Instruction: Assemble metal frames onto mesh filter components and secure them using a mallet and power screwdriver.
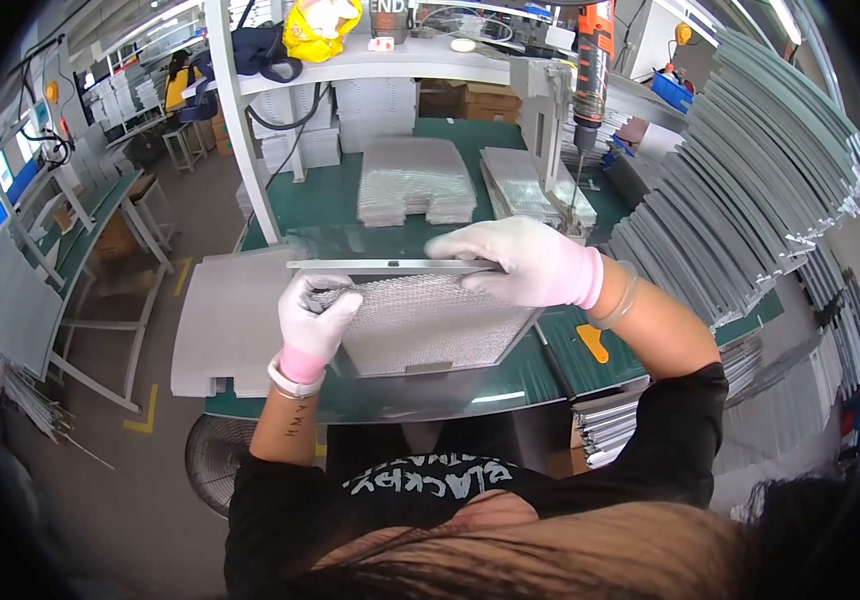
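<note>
A silvery mesh panel (430, 325) tilts up over the green worktable in front of me, with a thin frame along its sides and a small tab on its near edge. My left hand (312, 322), in a white glove with a pink cuff, pinches the panel's upper left corner. Along the panel's top edge lies a slim metal strip (395, 265) with a small slot near its middle. Its right end sits between the thumb and fingers of my right hand (522, 262), gloved the same way. Whether the strip is seated on the mesh I cannot tell.
An orange and black power screwdriver (592, 80) hangs by a stand at the back right. Tall stacks of grey panels (750, 180) lean at right. Mesh sheets (417, 175) are piled behind; flat panels (230, 320) lie left. A yellow tool (593, 343) rests at right.
</note>
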`<act>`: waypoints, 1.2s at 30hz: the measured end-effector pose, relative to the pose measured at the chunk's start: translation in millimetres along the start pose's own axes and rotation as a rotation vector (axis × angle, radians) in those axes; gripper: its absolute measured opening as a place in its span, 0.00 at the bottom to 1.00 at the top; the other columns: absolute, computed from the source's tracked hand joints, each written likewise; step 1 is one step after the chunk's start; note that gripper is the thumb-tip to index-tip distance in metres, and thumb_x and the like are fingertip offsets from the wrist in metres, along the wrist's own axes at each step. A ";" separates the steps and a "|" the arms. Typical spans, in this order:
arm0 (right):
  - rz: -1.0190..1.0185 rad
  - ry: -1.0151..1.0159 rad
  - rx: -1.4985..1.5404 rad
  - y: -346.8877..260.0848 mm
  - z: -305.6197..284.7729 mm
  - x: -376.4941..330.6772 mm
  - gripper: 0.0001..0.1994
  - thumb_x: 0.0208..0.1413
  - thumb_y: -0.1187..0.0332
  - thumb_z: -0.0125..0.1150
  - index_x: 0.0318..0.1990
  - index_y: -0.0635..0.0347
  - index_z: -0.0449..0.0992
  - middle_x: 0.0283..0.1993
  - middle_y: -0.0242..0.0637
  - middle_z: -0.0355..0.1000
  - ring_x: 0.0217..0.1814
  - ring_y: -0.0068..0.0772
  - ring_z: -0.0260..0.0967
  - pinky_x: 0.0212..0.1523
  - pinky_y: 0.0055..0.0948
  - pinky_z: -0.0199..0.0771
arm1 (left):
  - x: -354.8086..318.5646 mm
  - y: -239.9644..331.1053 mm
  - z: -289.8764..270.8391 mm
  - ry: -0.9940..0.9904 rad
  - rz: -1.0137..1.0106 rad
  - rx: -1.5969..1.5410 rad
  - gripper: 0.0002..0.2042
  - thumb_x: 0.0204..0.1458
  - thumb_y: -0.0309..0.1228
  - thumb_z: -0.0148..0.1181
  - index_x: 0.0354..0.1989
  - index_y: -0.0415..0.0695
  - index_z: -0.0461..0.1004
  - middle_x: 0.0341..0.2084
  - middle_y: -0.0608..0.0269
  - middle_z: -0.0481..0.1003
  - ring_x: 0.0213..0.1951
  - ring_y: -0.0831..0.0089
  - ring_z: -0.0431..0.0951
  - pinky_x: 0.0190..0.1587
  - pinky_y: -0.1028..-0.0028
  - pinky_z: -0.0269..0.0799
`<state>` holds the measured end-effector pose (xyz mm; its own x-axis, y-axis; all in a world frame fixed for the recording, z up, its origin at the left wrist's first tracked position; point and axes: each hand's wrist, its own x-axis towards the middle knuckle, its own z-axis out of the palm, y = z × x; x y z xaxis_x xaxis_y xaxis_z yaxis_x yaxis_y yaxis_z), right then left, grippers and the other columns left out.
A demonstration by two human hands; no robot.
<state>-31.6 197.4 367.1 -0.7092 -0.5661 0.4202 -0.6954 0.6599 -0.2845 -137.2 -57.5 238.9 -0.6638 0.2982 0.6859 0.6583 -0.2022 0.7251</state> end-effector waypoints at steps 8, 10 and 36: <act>-0.112 -0.090 -0.022 6.2 -0.1 4.3 0.25 0.46 0.81 0.61 0.56 0.58 0.74 0.32 0.42 0.69 0.34 0.45 0.70 0.37 0.37 0.71 | 1.9 -0.2 26.7 0.477 0.120 -0.277 0.24 0.41 0.17 0.70 0.49 0.40 0.69 0.38 0.65 0.74 0.32 0.85 0.69 0.35 0.85 0.67; -0.132 -0.075 -0.020 5.1 0.4 4.6 0.25 0.46 0.81 0.61 0.56 0.58 0.74 0.32 0.42 0.69 0.33 0.45 0.70 0.37 0.37 0.71 | 2.2 -6.1 23.4 0.469 0.075 -0.085 0.25 0.39 0.19 0.72 0.49 0.40 0.71 0.36 0.68 0.75 0.28 0.85 0.67 0.32 0.85 0.65; -0.044 -0.080 -0.037 -6.3 0.6 8.2 0.25 0.46 0.81 0.57 0.55 0.60 0.74 0.30 0.46 0.70 0.34 0.49 0.70 0.38 0.40 0.71 | 0.0 -35.6 12.8 0.410 0.081 -0.120 0.18 0.51 0.21 0.61 0.51 0.37 0.74 0.35 0.66 0.76 0.31 0.83 0.70 0.35 0.81 0.68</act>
<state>-33.1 188.3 371.8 -0.6862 -0.6314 0.3613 -0.7222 0.6507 -0.2346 -156.0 -38.3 212.3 -0.7138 -0.1133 0.6911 0.6841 -0.3243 0.6533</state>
